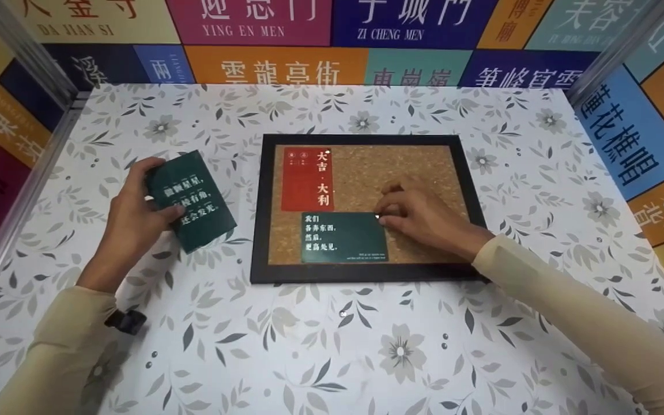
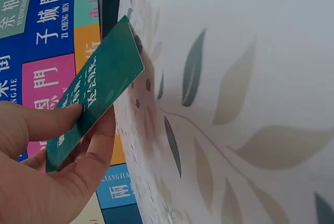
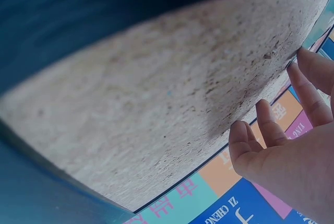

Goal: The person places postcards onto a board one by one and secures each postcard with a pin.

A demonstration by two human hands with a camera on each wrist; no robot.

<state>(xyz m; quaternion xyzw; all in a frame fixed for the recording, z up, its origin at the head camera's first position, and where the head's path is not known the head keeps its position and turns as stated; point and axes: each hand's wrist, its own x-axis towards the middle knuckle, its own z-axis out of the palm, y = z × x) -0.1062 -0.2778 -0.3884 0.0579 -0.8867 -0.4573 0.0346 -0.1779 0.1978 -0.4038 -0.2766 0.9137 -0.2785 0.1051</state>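
Observation:
In the head view my left hand [image 1: 136,213] grips a dark green card with white writing [image 1: 199,222], thumb on its face; the left wrist view shows the card [image 2: 102,78] tilted, fingers behind it. My right hand [image 1: 421,216] is over the black-framed cork board [image 1: 366,274], thumb and forefinger pinching a small white pin [image 1: 377,217] at the top right corner of a second green card [image 1: 343,239]. Above that card lies a red card [image 1: 308,190], with a small white pin [image 1: 327,151] near its top right corner. The right wrist view shows my right hand [image 3: 292,140] beyond the bare cork [image 3: 156,98].
The board lies on a white tabletop with a grey leaf and flower pattern [image 1: 286,369]. A small white object [image 1: 343,314] lies in front of the board. Colourful panels with large characters [image 1: 280,63] stand behind the table and at both sides.

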